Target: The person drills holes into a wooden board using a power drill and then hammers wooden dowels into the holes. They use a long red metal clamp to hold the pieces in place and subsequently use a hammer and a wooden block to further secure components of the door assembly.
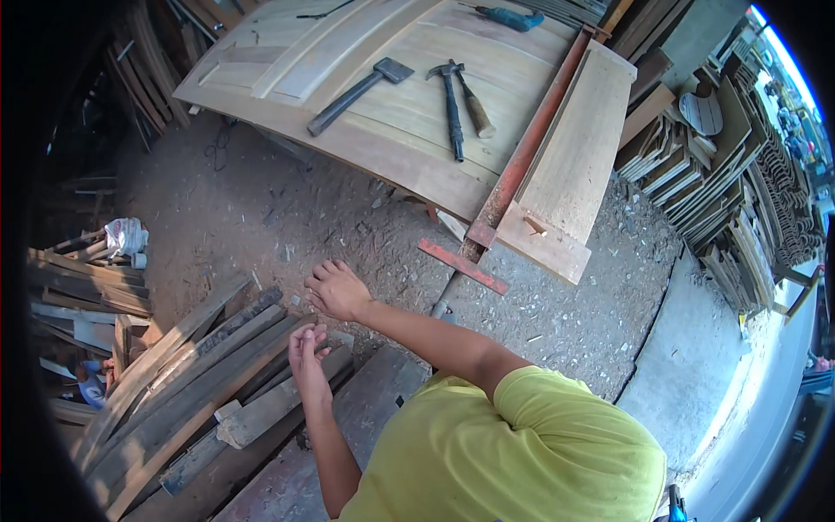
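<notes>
My right hand reaches across in front of me, palm down above the dirt floor, its fingers a little apart with nothing seen in them. Just below it is my left hand, near the ends of stacked wooden planks. Its fingers are loosely bent and apart, and I see nothing held. Whether it touches the planks I cannot tell. Ahead lies a large wooden door panel. On it rest a mallet, a claw hammer and a wooden-handled tool. A long red bar clamp spans the panel.
The clamp's red handle bar juts past the panel's near edge. A blue power drill lies at the far side. Cut wooden pieces are stacked at right, beside a concrete slab. Another person is partly visible at far left.
</notes>
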A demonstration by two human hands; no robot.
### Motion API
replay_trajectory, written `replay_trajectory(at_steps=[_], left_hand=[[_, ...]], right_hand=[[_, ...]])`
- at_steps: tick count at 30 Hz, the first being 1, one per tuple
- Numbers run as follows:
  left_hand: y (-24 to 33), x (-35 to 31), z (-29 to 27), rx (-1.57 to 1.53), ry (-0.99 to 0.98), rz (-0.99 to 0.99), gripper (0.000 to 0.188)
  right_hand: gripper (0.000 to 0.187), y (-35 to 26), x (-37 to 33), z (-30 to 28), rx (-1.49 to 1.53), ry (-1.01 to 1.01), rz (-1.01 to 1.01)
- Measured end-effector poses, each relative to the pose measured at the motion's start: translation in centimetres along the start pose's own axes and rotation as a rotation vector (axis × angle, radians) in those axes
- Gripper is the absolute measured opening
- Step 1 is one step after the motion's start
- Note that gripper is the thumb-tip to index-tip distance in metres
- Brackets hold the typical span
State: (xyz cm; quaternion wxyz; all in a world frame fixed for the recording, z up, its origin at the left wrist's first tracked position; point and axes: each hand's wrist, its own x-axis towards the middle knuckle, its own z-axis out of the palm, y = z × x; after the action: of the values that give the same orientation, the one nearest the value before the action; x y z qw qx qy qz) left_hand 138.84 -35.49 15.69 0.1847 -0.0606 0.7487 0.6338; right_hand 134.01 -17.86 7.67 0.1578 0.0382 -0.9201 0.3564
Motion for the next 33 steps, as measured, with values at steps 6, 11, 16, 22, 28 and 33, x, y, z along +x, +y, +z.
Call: replay_trajectory(at_steps=[6,11,16,22,28,33], left_hand=[[-3.1,2.9,-5.8,0.059,0.063,-0.139,0.028],[-7.3,6.6,-7.5,0.198,-0.001,-0.339,0.030],[-8.9,13.9,-5.8,0.301,-0.224,-0.359,0.029],[-7.3,26.3,0.1,0.503,-0.717,-0.049,0.027],[-0.3,36.6,3.9,0.848,-0.868,0.328,0.031],[3.6,41.2,3.8,0.925,-0.908,0.441,0.030]], right_hand=[[0.054,6.0,-5.8,5.9,-0.148,-1.232,0.323],[0.034,1.0,-9.9,-7.4,0.559,-0.232,0.332],[0.041,4.4,-11.3,-23.2,-0.546,0.757,0.738],[0.047,6.5,-16.4,-23.9,-0.408,0.701,1.445],[0.041,3.7,-20.0,-15.0,-0.098,1.346,1.385],[0.038,7.8,-16.5,-18.2,-0.283,1.207,1.353]])
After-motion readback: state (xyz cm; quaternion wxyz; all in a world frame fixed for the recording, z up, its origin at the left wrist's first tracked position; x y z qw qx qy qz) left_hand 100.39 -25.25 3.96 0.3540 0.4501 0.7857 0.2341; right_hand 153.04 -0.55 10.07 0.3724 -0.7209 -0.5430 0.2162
